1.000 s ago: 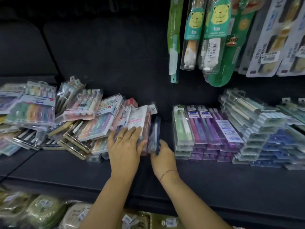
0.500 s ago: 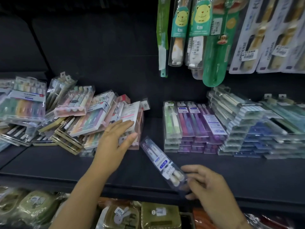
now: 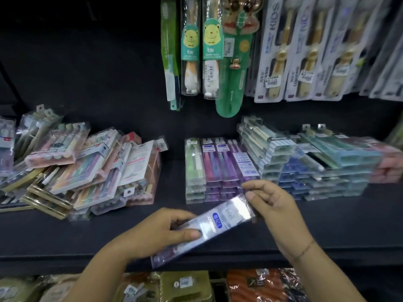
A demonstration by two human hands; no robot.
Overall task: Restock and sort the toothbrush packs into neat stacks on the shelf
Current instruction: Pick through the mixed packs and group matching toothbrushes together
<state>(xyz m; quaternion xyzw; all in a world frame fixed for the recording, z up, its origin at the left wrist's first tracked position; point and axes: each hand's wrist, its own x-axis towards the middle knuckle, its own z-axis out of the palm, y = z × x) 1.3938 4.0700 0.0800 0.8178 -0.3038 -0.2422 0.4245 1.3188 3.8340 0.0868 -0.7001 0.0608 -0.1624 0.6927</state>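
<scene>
Both my hands hold one clear purple toothbrush pack [image 3: 209,225] with a blue label, tilted over the front of the black shelf [image 3: 87,236]. My left hand [image 3: 159,232] grips its lower end, thumb on top. My right hand [image 3: 272,205] pinches its upper end. Just behind the pack stands a neat stack of purple packs [image 3: 224,168] with a green stack [image 3: 194,166] beside it. A messy heap of mixed packs [image 3: 82,168] lies at the left.
Stepped stacks of pale green and blue packs [image 3: 305,168] fill the shelf's right side. Kids' toothbrushes [image 3: 209,51] hang on pegs above. Bagged goods [image 3: 185,286] sit on the shelf below. Another person's fingers [image 3: 390,168] show at the far right edge.
My left hand left the messy heap and took hold of the pack's lower end. The pack swung round from my right hand alone to lie between both hands, label up.
</scene>
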